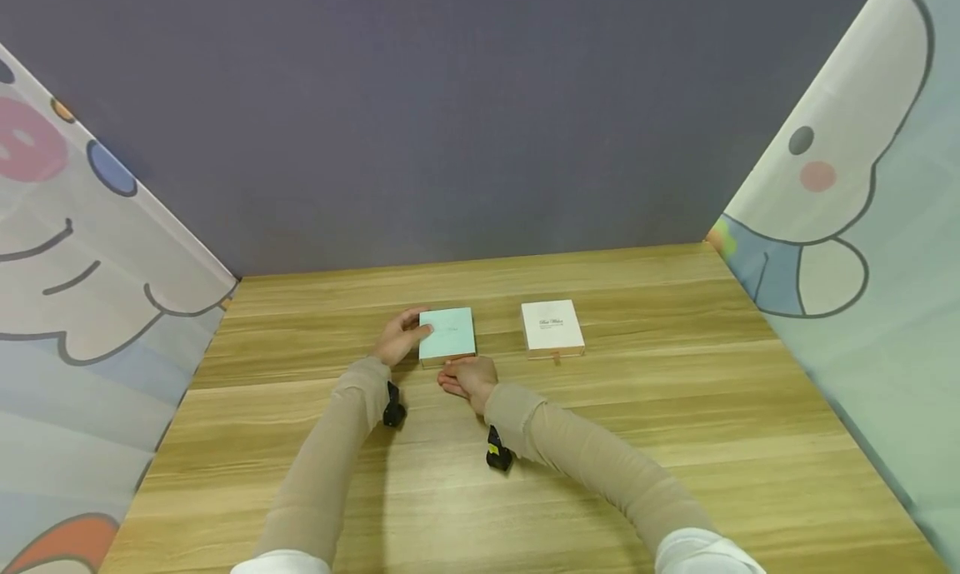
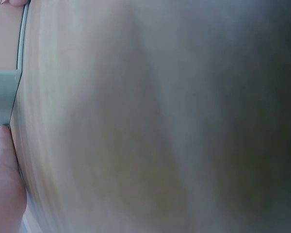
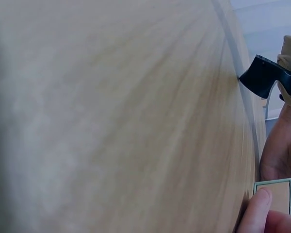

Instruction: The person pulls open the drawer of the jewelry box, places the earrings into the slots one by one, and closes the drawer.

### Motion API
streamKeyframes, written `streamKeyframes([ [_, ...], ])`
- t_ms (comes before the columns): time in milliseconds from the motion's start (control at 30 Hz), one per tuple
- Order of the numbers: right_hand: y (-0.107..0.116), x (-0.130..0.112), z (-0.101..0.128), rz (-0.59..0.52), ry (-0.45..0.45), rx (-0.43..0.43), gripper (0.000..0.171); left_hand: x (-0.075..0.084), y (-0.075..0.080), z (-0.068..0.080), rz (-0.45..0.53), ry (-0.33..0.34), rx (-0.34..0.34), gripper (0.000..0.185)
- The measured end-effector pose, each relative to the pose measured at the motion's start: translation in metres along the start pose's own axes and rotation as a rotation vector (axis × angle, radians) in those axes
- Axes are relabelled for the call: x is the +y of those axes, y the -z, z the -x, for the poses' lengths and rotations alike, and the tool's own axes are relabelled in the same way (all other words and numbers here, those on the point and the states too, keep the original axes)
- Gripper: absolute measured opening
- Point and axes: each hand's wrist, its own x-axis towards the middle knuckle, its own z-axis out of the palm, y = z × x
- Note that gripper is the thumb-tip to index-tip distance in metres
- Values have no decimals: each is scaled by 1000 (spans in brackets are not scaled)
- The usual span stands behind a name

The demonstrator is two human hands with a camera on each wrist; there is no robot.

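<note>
A flat mint-green drawer box (image 1: 447, 334) lies on the wooden table, its tan drawer front (image 3: 277, 195) facing the person. My left hand (image 1: 401, 336) grips its left side, thumb over the top and fingers along the edge. At the middle of the box's front, my right hand (image 1: 468, 381) has thumb and finger bent together against the drawer face. Its fingertips hide whatever lies between them. In the left wrist view, the left hand (image 2: 7, 187) reaches up to the box's mint side (image 2: 4, 99).
To the right lies a white box (image 1: 552, 326) of similar size, with dark lettering on top and a small ribbon tab at its front. A dark panel (image 1: 480, 124) rises behind the table (image 1: 637, 441). Cartoon-printed cloths (image 1: 847, 182) hang at both sides.
</note>
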Motion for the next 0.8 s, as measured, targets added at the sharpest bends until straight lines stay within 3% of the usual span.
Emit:
streamKeyframes([
  [200,-2,1,-6,5,5,4,21,-5,2,-5,-8,-27,14,51],
  [433,-1,3,-5,43,-9,-31,22,-33,8,-21,-52,-10,9,56],
  [667,0,4,2,115,10,-115,28,-37,11,-21,-51,-8,28,56],
  [800,5,4,7,163,16,-150,27,-38,12,-22,-41,9,0,58],
])
